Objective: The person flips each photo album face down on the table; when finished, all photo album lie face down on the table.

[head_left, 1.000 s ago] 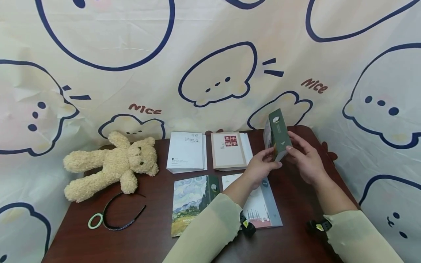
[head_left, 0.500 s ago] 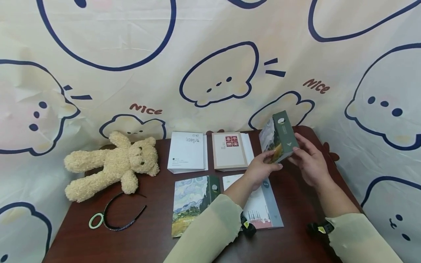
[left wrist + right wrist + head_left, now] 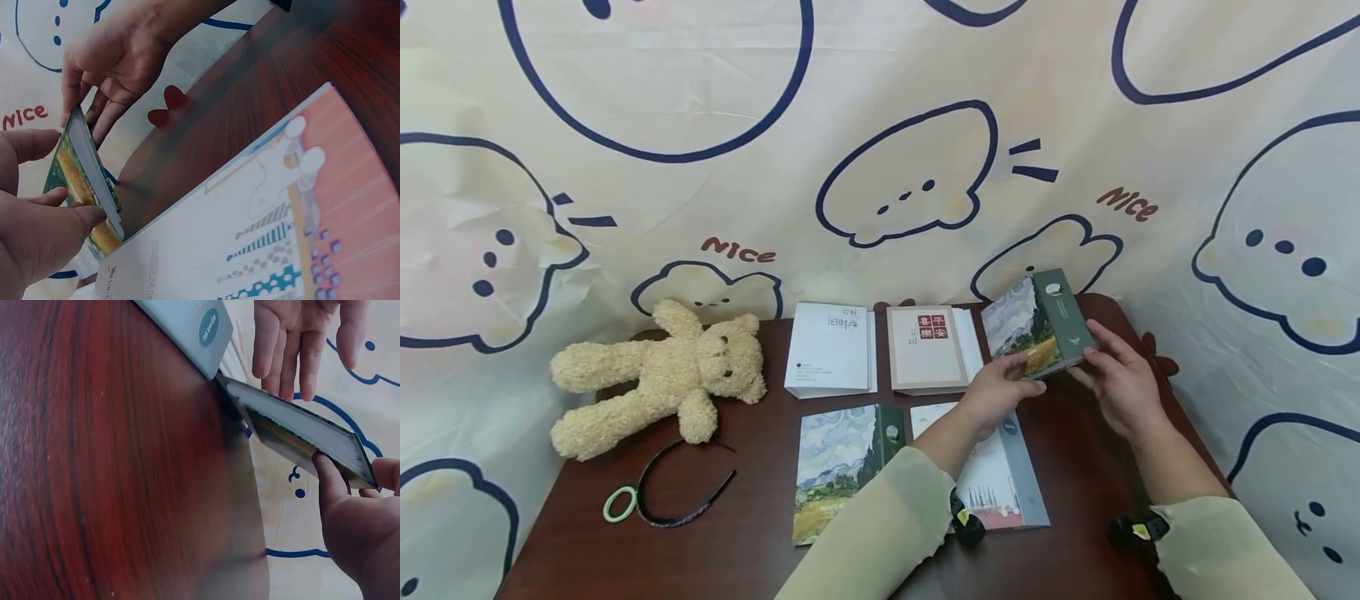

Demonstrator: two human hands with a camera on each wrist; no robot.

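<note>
A green-spined photo album (image 3: 1063, 321) with a painted landscape cover is tilted at the back right of the table. My right hand (image 3: 1123, 383) pinches its right edge near the lower corner; the right wrist view shows thumb and fingers on either side of that corner (image 3: 362, 465). My left hand (image 3: 988, 396) is at the album's lower left, and in the right wrist view its fingers (image 3: 290, 353) are straight and apart from the album. Whether the album's far end touches the table cannot be told.
A white album (image 3: 827, 350) and a beige one (image 3: 927, 354) lie in the back row. In front are another landscape album (image 3: 835, 467) and a pale album with a blue-grey spine (image 3: 1026, 475). A plush bear (image 3: 662, 367) and a headband (image 3: 673, 521) lie left. A printed cloth (image 3: 700, 75) hangs behind.
The green album has turned from standing on edge to lying flatter, its painted cover now facing up, and has come lower. The right hand moved slightly right and down with it.
</note>
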